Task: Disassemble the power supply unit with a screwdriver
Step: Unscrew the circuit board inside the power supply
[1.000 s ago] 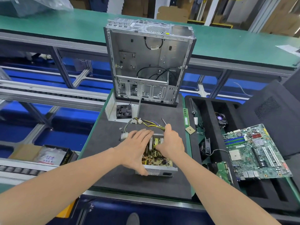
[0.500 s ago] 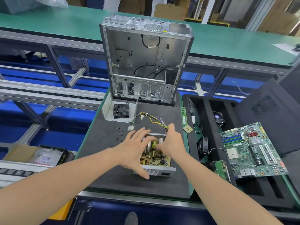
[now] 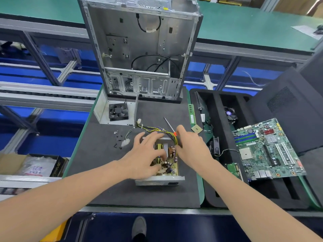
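Factory line, green benches and blue racking behind; work tabletop [image 3: 108,172] has a dark foam mat. PSU [image 3: 166,179], lid off, sits mid-tabletop, nearer the right and near edges. Its long axis runs near to far: the grey socket wall faces the near edge, and the yellow/black wires [image 3: 153,129] leave the far end and trail left to a white plug. No label on it is readable.

Left hand [image 3: 145,154] lies wide over the PSU's left half, fingers spread and fairly straight, tips at the far wall. Right hand [image 3: 190,145] is at the far right corner, fingers curled down by the wires; can't tell whether it grips anything.

Screwdriver [image 3: 168,123] lies on the mat just beyond the right hand, shaft pointing far-left, orange handle end by the index finger.

Screws [image 3: 117,140] are scattered left of the PSU. Fan [image 3: 118,111] sits in a metal cover at the far left, and the stripped case [image 3: 139,49] stands upright at the far edge. RAM stick [image 3: 191,113] and CPU [image 3: 197,128] lie by the right edge. Motherboard [image 3: 267,149] rests on a black foam tray to the right. Box [image 3: 57,165] off the left edge reads "PRIME"; the red print on its bag is too blurred.
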`<action>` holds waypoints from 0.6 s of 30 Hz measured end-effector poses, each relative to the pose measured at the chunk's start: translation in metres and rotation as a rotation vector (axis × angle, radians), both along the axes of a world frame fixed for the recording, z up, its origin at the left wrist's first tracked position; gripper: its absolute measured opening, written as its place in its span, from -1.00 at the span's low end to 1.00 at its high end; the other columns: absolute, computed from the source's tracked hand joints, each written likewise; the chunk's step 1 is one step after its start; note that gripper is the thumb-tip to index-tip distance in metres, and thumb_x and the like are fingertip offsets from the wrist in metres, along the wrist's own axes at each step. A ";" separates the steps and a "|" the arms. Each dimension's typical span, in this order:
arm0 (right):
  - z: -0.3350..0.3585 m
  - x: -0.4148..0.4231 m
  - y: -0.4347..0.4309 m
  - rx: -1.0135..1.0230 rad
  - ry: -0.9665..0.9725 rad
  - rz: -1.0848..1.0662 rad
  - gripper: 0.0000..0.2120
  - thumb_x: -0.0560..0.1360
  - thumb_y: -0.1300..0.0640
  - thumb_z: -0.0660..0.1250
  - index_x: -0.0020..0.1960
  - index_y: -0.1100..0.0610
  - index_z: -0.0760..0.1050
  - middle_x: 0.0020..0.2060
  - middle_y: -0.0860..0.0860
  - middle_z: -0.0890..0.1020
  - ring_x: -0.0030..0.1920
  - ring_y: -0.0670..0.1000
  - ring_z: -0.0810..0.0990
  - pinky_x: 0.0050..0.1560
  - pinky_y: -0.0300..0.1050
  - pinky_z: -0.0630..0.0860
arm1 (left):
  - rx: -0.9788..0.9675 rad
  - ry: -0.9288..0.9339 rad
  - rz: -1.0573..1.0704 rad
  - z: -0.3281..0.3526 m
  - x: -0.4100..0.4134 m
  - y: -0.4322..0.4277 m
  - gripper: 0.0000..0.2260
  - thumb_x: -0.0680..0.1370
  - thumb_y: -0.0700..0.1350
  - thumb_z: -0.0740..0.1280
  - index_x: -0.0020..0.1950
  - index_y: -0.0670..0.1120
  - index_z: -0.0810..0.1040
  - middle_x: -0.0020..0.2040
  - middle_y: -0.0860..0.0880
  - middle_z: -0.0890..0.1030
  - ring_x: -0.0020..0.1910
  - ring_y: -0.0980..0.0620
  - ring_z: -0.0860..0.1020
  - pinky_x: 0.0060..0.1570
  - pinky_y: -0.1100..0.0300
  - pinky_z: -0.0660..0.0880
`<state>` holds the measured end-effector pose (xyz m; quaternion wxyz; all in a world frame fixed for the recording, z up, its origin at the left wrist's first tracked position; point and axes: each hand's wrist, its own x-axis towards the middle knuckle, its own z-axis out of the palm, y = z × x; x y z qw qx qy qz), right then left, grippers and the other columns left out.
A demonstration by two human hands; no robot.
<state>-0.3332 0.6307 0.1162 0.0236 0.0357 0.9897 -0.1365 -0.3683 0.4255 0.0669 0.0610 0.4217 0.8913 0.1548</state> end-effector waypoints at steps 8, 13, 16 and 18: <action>-0.009 0.002 0.023 -0.342 -0.756 0.100 -0.71 0.54 -0.11 0.47 -0.23 0.07 0.66 -0.38 0.00 0.67 -0.33 0.03 0.70 -0.21 -0.09 0.64 | 0.018 0.063 -0.005 -0.018 -0.001 0.008 -0.74 0.39 0.06 0.37 0.07 0.19 0.47 0.64 -0.07 0.13 0.68 -0.12 -0.06 0.56 -0.27 -0.10; -0.029 0.008 0.026 -0.601 -0.794 0.030 -0.82 0.53 0.03 0.54 -0.16 0.13 0.69 -0.40 -0.12 0.60 -0.41 -0.09 0.55 -0.35 -0.23 0.53 | 0.001 0.086 -0.009 -0.018 -0.001 0.008 -0.74 0.41 0.08 0.40 0.05 0.18 0.45 0.63 -0.10 0.13 0.68 -0.14 -0.06 0.55 -0.30 -0.07; -0.035 0.009 0.027 -0.666 -0.767 -0.036 -0.84 0.50 0.07 0.57 -0.18 0.13 0.69 -0.36 -0.04 0.61 -0.39 -0.02 0.55 -0.28 -0.19 0.60 | 0.009 0.094 -0.011 -0.018 0.000 0.008 -0.77 0.43 0.10 0.37 0.05 0.18 0.45 0.63 -0.10 0.14 0.68 -0.14 -0.06 0.55 -0.29 -0.07; -0.039 0.011 0.024 -0.678 -0.741 -0.065 -0.84 0.51 0.10 0.57 -0.23 0.10 0.69 -0.35 -0.03 0.62 -0.35 0.01 0.55 -0.26 -0.17 0.62 | 0.020 0.095 -0.008 -0.017 0.001 0.008 -0.79 0.44 0.12 0.34 0.04 0.18 0.45 0.63 -0.11 0.15 0.68 -0.14 -0.05 0.55 -0.28 -0.08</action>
